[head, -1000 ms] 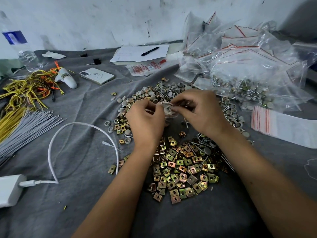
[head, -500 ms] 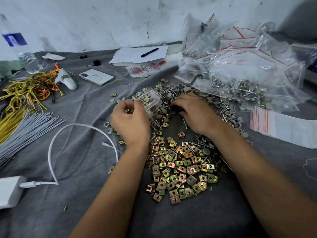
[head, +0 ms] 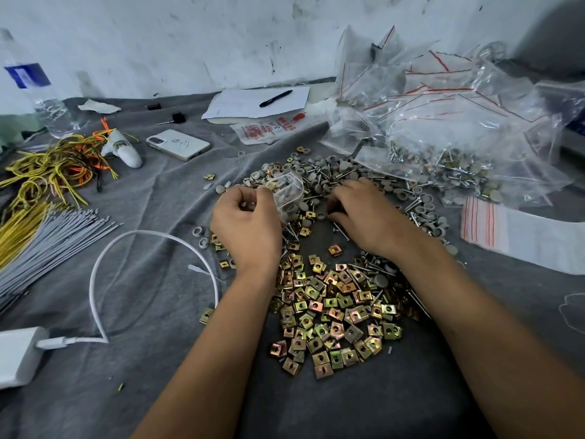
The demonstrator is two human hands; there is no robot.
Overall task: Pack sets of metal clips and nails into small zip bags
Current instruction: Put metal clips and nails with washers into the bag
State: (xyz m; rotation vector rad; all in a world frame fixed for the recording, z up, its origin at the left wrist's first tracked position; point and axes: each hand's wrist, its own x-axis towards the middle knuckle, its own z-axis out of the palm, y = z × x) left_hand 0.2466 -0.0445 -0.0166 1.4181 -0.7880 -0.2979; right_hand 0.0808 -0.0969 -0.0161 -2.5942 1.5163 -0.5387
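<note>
On the grey cloth (head: 158, 369), our left hand (head: 245, 223) grips a small zip bag (head: 286, 193), our right hand (head: 368, 213), fingers curled, picks among nails (head: 335, 172), brassy metal clips (head: 329, 312) heaped nearer us.

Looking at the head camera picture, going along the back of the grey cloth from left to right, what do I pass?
Clear plastic water bottle with a blue label → white phone lying face down → white sheet of paper with a black pen on it → heap of clear zip bags with red stripes.

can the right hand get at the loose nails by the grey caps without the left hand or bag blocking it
Probably yes: the right hand already lies on the nails, while the left hand holds the small bag off to the side, apart.
</note>
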